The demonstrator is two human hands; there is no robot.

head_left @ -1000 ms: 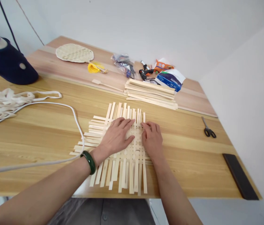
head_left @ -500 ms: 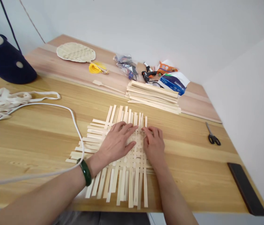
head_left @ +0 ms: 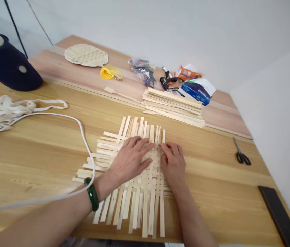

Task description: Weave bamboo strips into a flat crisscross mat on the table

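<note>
A mat of pale, flat bamboo strips (head_left: pixel 142 180) in an over-under weave lies on the table in front of me, its loose strip ends sticking out on several sides. My left hand (head_left: pixel 131 156) rests palm down on the weave, fingers spread and index tip near the upper right strips. At the right edge my right hand (head_left: pixel 174 161) has curled fingers, with the index tip and thumb at a strip near the top of the weave. Its grip is partly hidden. The two index fingertips almost meet.
Behind the mat lies a stack of bamboo strips (head_left: pixel 173 108). Scissors (head_left: pixel 241 154) and a dark bar (head_left: pixel 280 212) are at right. A white cord (head_left: pixel 79 125) crosses my left wrist. Farther back are a woven fan (head_left: pixel 85 55), yellow tassel (head_left: pixel 107 73) and glue gun (head_left: pixel 166 82).
The view has shifted slightly, so everything on the table sits a little differently in it. Both hands keep nearly the same place on the woven mat.
</note>
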